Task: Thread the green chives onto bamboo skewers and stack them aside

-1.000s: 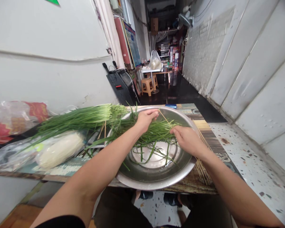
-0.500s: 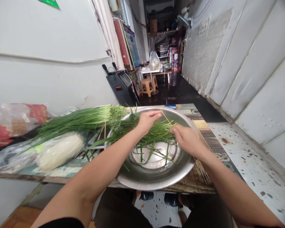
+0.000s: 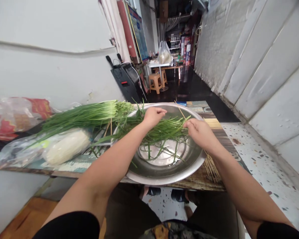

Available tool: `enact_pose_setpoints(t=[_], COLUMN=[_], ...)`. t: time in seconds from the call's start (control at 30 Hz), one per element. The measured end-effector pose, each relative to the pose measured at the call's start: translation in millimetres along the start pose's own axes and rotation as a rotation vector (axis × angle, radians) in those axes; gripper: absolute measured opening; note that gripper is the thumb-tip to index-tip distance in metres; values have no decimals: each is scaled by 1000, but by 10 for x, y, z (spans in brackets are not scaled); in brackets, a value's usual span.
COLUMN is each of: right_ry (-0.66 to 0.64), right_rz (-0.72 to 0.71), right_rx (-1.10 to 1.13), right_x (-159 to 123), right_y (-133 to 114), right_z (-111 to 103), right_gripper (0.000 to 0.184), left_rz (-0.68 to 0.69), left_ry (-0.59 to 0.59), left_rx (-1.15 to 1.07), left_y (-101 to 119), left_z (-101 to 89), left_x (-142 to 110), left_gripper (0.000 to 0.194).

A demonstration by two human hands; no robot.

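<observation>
A wide steel basin (image 3: 164, 172) sits at the near edge of a patterned table (image 3: 209, 181). A loose bunch of green chives (image 3: 164, 131) lies across the basin. My left hand (image 3: 153, 116) rests on the chives at the basin's far side, fingers curled over them. My right hand (image 3: 200, 132) is at the right end of the bunch, fingers pinched on a thin bamboo skewer (image 3: 179, 111) that sticks up and away from it.
A large bundle of chives (image 3: 82, 116) lies left of the basin, above a plastic bag of white vegetables (image 3: 64, 151). Bamboo skewers (image 3: 210, 162) lie at the basin's right. A red and clear bag (image 3: 17, 114) sits far left. Stools (image 3: 155, 83) stand down the corridor.
Both hands have shifted slightly toward the basin's far side. The right hand has moved right to the end of the chives, the skewer with it. The view has tilted down.
</observation>
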State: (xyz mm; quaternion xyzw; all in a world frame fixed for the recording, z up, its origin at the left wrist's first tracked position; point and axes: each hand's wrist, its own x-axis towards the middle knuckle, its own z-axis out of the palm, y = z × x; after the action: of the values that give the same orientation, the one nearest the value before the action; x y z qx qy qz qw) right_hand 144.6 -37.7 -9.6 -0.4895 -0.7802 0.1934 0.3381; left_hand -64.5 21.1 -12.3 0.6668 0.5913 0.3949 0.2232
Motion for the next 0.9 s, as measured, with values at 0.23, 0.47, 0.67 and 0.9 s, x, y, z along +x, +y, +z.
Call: enact_pose_setpoints(t=[0.23,0.47,0.67,0.9], right_ry=[-86,-108,-117,-117], right_rz=[-37,-52,-48,-32], right_rx=[-99,-127,-128,-128], right_x=[27,18,14,7], right_y=[13,11,-10,-42], right_z=[30,26,9,6], right_gripper=[28,28,28,28], left_rz=[-200,-343,-206,-281], left_ry=[-191,-263,-386,-391], left_rx=[763,848,715,-95], left_y=[-153,-114,-63,46], left_z=[-331,-379,-409,-468], left_x=[79,50,3,-40], left_gripper=[5,22,4,27])
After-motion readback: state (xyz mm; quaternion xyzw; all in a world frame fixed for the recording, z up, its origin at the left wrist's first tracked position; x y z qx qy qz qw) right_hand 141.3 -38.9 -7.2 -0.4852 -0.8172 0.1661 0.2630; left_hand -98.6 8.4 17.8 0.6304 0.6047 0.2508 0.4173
